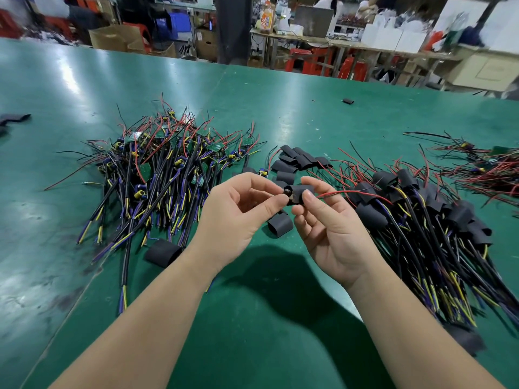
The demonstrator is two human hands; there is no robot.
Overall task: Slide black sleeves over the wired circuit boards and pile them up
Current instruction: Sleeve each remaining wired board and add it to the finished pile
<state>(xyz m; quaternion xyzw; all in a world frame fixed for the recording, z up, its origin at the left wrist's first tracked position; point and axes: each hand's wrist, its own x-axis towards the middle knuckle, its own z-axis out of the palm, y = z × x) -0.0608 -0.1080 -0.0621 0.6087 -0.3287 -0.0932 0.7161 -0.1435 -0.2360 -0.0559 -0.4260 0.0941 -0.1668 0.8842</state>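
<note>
Above the green table, my right hand [327,223] pinches a black sleeve [302,192] between thumb and fingers. My left hand [238,211] pinches the end of a wired circuit board [287,191] sitting in the sleeve's left opening. Its red wire [351,193] runs out to the right. A pile of bare wired boards [165,169] lies to the left. A pile of sleeved boards [421,220] lies to the right. Loose black sleeves [297,161] lie beyond my hands, with one [280,228] just below them.
Another loose sleeve [163,252] lies by my left forearm, and one [348,101] far back on the green table [252,318]. A tangle of red and black wires [483,169] sits at the right edge. Boxes, stools and benches fill the background.
</note>
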